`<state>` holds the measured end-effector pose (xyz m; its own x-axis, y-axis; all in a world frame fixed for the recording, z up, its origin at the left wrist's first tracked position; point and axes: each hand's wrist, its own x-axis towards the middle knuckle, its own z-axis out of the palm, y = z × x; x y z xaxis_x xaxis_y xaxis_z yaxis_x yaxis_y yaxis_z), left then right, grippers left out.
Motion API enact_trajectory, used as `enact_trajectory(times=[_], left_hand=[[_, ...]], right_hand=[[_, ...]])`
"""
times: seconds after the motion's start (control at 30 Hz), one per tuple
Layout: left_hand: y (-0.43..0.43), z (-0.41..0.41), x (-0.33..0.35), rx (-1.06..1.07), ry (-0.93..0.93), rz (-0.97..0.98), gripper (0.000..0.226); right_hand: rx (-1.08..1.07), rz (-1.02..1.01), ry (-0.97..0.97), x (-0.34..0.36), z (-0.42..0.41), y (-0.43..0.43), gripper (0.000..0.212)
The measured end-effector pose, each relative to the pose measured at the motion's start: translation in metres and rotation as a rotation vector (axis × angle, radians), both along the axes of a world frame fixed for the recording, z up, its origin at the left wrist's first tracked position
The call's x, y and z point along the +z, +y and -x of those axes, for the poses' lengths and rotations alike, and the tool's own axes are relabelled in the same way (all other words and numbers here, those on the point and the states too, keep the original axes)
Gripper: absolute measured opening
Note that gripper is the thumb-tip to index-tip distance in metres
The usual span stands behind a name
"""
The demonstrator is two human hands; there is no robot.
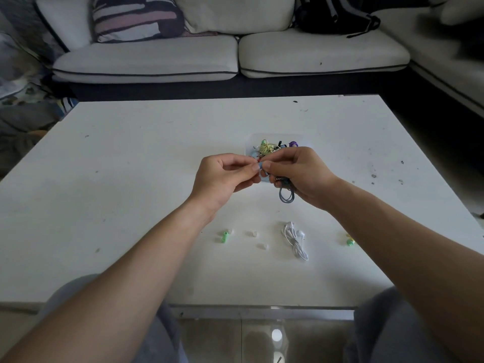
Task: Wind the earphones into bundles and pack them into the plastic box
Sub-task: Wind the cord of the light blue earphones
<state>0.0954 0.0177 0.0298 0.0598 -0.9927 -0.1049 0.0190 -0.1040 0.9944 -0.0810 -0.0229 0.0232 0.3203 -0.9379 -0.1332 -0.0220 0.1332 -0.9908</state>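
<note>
Right hand [296, 174] grips grey-blue earphone bundle [286, 191] mid-table; left hand [225, 176] pinches its blue end. Plastic box [251, 142] just behind at 12 o'clock, holding wound sets. White earphones [294, 239] at 6 o'clock. Cord looks light, limp, springy; hold at coil waist.

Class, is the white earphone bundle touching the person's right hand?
Apart: the head view shows bare table between the white earphone bundle and the right hand.

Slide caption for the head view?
Left hand and right hand pinch a grey-blue earphone bundle near the plastic box; white earphones lie on the table.
</note>
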Motion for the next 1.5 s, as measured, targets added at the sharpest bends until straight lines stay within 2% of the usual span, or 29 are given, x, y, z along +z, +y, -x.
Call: enact_trajectory(times=[0.3, 0.5, 0.73, 0.87, 1.1, 1.5], left_hand=[[0.001, 0.000, -0.002, -0.005, 0.031, -0.002, 0.014], [-0.001, -0.003, -0.002, -0.056, 0.030, -0.018, 0.012], [-0.001, -0.008, -0.001, -0.140, 0.095, -0.082, 0.010], [0.000, -0.010, -0.002, -0.171, 0.091, -0.101, 0.011], [-0.003, -0.010, 0.002, -0.196, 0.185, -0.121, 0.015], [-0.001, -0.003, -0.003, -0.158, 0.187, -0.135, 0.007]], right_hand=[[0.070, -0.083, -0.044, 0.003, 0.003, 0.001, 0.007], [0.081, -0.059, -0.031, 0.005, 0.004, 0.001, 0.010], [0.198, -0.038, -0.008, 0.008, 0.008, 0.002, 0.011], [0.209, 0.002, 0.045, 0.009, 0.009, 0.002, 0.011], [0.232, -0.078, -0.043, 0.009, 0.011, 0.000, 0.017], [0.197, -0.074, 0.001, 0.008, 0.012, 0.000, 0.011]])
